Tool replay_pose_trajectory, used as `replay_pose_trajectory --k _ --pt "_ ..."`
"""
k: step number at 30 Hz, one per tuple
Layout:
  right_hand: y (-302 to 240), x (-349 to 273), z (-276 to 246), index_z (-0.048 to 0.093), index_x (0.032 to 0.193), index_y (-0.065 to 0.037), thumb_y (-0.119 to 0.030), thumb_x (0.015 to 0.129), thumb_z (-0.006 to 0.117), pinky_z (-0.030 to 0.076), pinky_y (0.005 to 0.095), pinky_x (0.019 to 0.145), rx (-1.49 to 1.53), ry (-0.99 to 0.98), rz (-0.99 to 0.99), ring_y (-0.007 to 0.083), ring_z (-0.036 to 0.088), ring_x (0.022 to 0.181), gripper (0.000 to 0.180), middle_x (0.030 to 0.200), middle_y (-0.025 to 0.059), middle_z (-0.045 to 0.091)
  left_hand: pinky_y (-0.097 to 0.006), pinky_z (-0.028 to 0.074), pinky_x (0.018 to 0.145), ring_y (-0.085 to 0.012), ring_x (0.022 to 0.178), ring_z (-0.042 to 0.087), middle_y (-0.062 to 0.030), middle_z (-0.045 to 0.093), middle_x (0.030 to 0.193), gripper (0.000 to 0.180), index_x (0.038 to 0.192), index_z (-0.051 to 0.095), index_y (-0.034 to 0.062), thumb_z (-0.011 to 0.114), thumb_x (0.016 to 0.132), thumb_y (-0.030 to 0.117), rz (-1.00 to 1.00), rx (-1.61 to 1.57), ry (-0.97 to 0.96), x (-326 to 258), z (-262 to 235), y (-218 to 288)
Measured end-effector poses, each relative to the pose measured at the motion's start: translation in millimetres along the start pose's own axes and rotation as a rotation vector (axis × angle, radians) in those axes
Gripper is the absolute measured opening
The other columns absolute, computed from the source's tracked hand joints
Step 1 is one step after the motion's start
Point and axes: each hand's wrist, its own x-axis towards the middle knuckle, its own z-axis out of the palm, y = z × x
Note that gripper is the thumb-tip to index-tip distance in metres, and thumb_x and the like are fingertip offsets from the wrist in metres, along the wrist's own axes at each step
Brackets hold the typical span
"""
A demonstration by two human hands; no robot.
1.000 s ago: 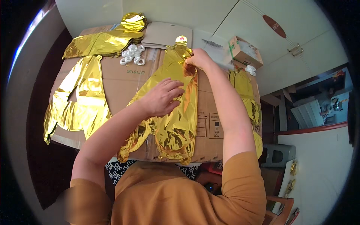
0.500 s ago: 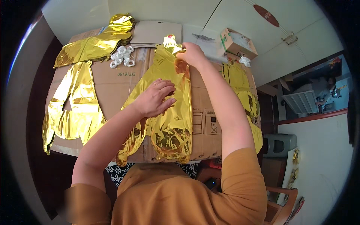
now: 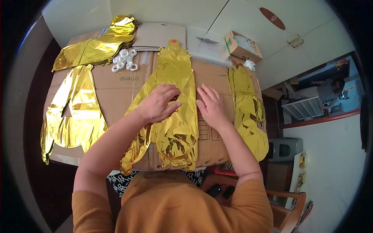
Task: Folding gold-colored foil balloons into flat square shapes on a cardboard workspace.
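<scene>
A flat gold foil balloon [image 3: 175, 73] lies in the middle of the cardboard surface, its narrow tab pointing away from me and its foil crinkled at the near end. My left hand [image 3: 161, 104] rests on its left half, palm down, fingers stretched out with nothing in them. Just past the balloon's right edge, my right hand [image 3: 212, 108] is open above the cardboard, fingertips close to the foil. Another flat gold balloon [image 3: 77, 132], with a triangular gap in it, lies to the left. More gold foil balloons [image 3: 248, 106] lie along the right side.
A stack of gold foil balloons [image 3: 93, 51] sits at the far left, beside white ribbon rolls [image 3: 125, 61]. Flat cardboard sheets [image 3: 161, 35] and a small open carton [image 3: 244, 46] stand against the cabinet. A wooden chair [image 3: 295, 198] is at lower right; a person [image 3: 335, 86] shows beyond the doorway.
My right hand has let go of the balloon's far end and come back nearer, to the balloon's right side. The far end, which was folded up, now lies flat. My left hand has stayed put.
</scene>
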Motion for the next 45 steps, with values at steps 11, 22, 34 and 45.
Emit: replay_pose_trajectory --k 11,22,34,45 --pt "-9 3 8 0.052 0.143 -0.001 -0.029 0.099 0.059 0.031 0.0518 0.117 -0.054 0.015 -0.068 0.0407 0.042 0.139 0.053 0.152 0.0216 0.046 -0.052 0.035 0.119 -0.0411 0.131 0.053 -0.0243 0.061 0.131 0.048 0.130 0.059 -0.0008 0.059 0.102 0.037 -0.019 0.017 -0.018 1 -2 2" --pt "-13 0 7 0.039 0.153 -0.001 -0.038 0.100 0.057 0.024 0.0582 0.120 -0.119 -0.059 -0.059 0.0430 0.035 0.144 0.067 0.157 0.0243 0.039 -0.051 0.035 0.118 -0.0440 0.133 0.050 -0.0253 0.058 0.135 0.042 0.133 0.057 -0.0003 0.057 0.103 0.029 -0.038 -0.021 -0.057 2 -4 4" --pt "-15 2 6 0.031 0.158 -0.004 -0.049 0.100 0.054 0.016 0.0605 0.122 -0.161 -0.151 -0.031 0.0466 0.028 0.148 0.076 0.163 0.0268 0.028 -0.054 0.036 0.118 -0.0420 0.132 0.053 -0.0234 0.062 0.129 0.043 0.129 0.059 -0.0012 0.059 0.102 0.032 -0.036 -0.032 -0.039 2 -6 6" --pt "-11 1 7 0.029 0.159 -0.004 -0.055 0.101 0.050 0.012 0.0612 0.123 -0.138 -0.193 -0.031 0.0467 0.021 0.152 0.081 0.165 0.0275 0.022 -0.052 0.035 0.118 -0.0420 0.134 0.051 -0.0229 0.062 0.130 0.044 0.131 0.058 -0.0007 0.057 0.103 0.033 -0.049 -0.038 -0.035 1 -5 5"
